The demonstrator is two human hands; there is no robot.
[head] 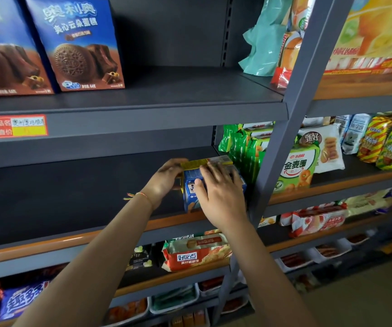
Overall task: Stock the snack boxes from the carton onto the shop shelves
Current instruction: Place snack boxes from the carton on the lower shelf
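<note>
A dark metal shelf unit (pixel 143 107) fills the view, its flat matte boards edged with an orange-brown front strip, and a slanting grey upright (pixel 291 128) runs just to the right of the hands. Above and to the left of the hands, two glossy blue cookie boxes (pixel 81 43) stand upright on the upper board, with a red price label (pixel 20 126) on the lip beneath them. To the right of the hands, beyond the upright, soft crinkled green snack bags (pixel 242 147) are packed close; below the hands, an orange-and-white biscuit pack (pixel 197 253) lies on a lower board. The carton is not in view. The step in hand is judged to be the placing of stock: a blue snack box (pixel 191 185), rectangular card with a yellow top panel, is set at the front right end of the middle board (pixel 72 190), against or just beside the green bags. The left hand (pixel 166 178) is curled around the box's left side and top corner; the right hand (pixel 218 190) is laid over its front and top with fingers spread and bent, so the box is held between both. Whether its base fully rests on the board cannot be told. The next move is judged to call for the box being squared to the shelf edge, both hands being released, and another box being fetched for the long bare stretch to the left of the hands.
</note>
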